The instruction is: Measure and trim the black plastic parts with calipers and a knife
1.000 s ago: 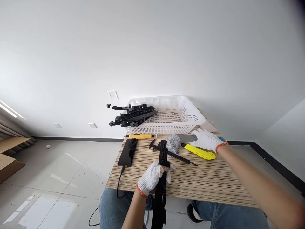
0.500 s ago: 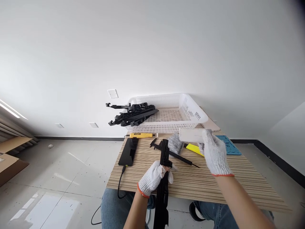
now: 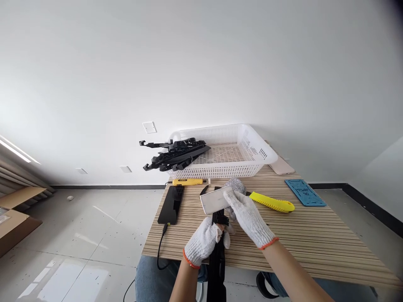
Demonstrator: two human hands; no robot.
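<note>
The left hand (image 3: 201, 242) curls round a black plastic part (image 3: 216, 270); the right hand (image 3: 248, 214) pinches a whitish plate (image 3: 214, 201) near its far end, apparently aligning; next calls for steadiness.

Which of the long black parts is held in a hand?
The part in the left hand; the other parts lie piled in the white basket, overhanging its left rim.
</note>
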